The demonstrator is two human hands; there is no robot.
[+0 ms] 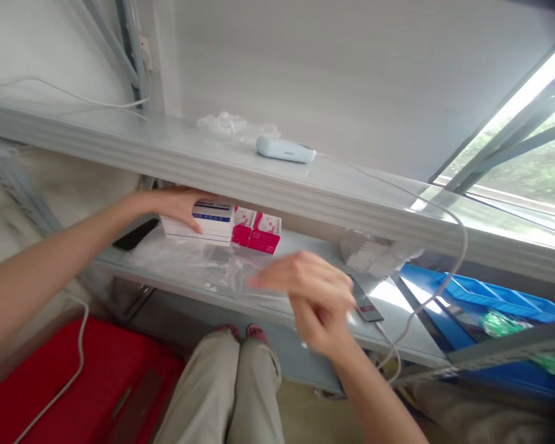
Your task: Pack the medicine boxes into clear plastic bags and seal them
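Observation:
My left hand (182, 205) reaches onto the lower shelf and grips a white box (213, 225) with a blue stripe, its fingers over the top and front. Right beside that box stand pink-and-white small boxes (258, 231), pressed close together. Clear plastic wrapping (185, 259) lies crumpled in front of them. My right hand (314, 293), blurred by motion, hangs in front of the shelf edge with fingers stretched toward the left. Nothing shows in it, and it is apart from the boxes.
On the upper shelf (166, 148) lie a pale blue handheld device (285, 150) with a cable and a crumpled clear bag (235, 126). A phone (366, 301) rests on the lower shelf near blue bins (504, 299). A red case (87, 376) stands at lower left.

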